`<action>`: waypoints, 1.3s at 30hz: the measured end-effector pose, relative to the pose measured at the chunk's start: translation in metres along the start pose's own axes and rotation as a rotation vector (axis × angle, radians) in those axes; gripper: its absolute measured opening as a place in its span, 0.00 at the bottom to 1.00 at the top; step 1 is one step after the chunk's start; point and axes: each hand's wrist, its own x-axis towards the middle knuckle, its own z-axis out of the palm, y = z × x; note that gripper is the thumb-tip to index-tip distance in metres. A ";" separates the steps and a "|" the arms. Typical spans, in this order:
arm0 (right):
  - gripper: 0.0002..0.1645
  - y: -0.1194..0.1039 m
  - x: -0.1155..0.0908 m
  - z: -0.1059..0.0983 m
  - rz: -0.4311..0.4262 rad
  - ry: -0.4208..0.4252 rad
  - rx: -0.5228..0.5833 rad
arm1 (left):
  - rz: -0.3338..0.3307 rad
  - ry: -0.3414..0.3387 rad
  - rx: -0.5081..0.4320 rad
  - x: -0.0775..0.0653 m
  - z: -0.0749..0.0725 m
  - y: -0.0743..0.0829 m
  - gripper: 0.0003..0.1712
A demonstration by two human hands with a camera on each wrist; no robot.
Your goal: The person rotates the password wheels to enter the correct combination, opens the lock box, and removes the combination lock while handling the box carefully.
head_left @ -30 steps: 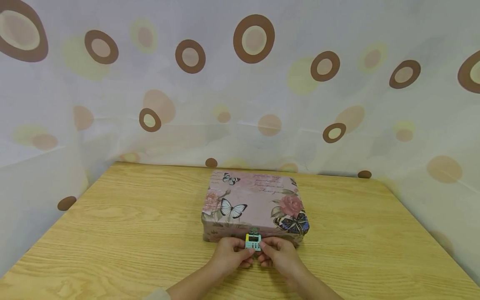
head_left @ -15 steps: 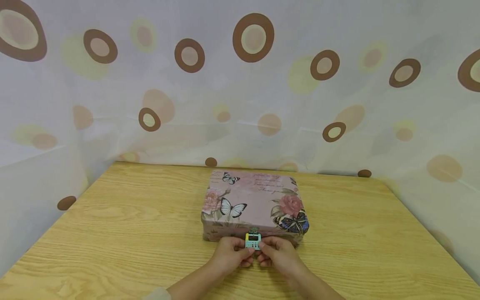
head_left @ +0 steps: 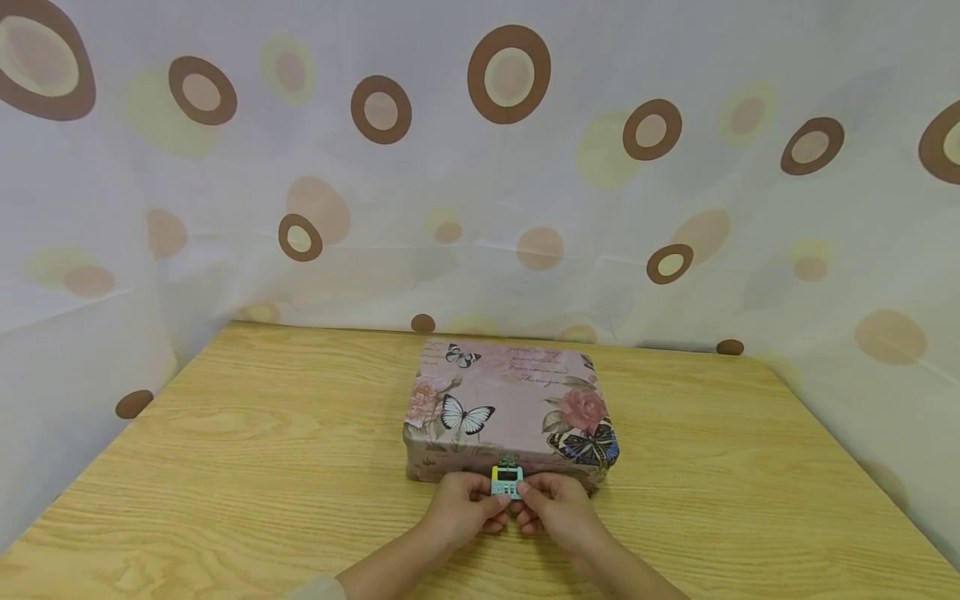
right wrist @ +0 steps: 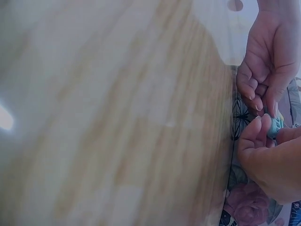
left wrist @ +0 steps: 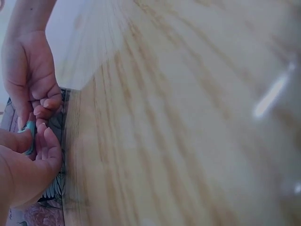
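A small light-blue and yellow combination padlock hangs at the metal clasp on the front of a pink box printed with butterflies and roses. My left hand pinches the padlock's left side between thumb and fingers. From the right, my right hand pinches its other side, the thumb on the front face by the number dials. In the left wrist view the padlock shows as a teal sliver between both hands. The right wrist view has the padlock partly covered by fingertips. The box lid is down.
The box stands on a wood-grain table, its front towards me. Behind and at both sides hangs a pale curtain with brown and beige circles. Glare spots lie on the tabletop in the wrist views.
Both hands keep their hold on the padlock at the same spot. The head view has shifted very slightly; the box has not moved.
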 end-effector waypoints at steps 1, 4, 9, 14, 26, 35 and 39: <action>0.15 0.000 0.000 0.000 -0.001 0.000 -0.005 | 0.001 0.002 0.002 0.000 0.000 0.000 0.07; 0.15 -0.001 -0.001 0.001 0.004 -0.003 0.002 | 0.005 0.006 0.001 0.001 0.000 -0.001 0.07; 0.17 0.000 -0.002 -0.002 -0.008 0.001 0.032 | 0.001 0.007 -0.001 0.000 0.000 0.000 0.07; 0.17 0.000 -0.002 -0.001 -0.016 0.052 0.058 | 0.004 0.008 0.007 0.000 0.000 0.000 0.07; 0.16 -0.001 -0.001 0.006 -0.002 0.134 0.116 | 0.021 0.027 0.009 -0.002 0.000 0.001 0.08; 0.15 0.000 0.000 0.008 0.011 0.156 0.104 | 0.011 0.035 -0.002 -0.002 -0.002 0.002 0.10; 0.15 0.000 0.000 0.009 0.011 0.166 0.104 | 0.020 0.061 -0.017 -0.001 -0.003 0.001 0.12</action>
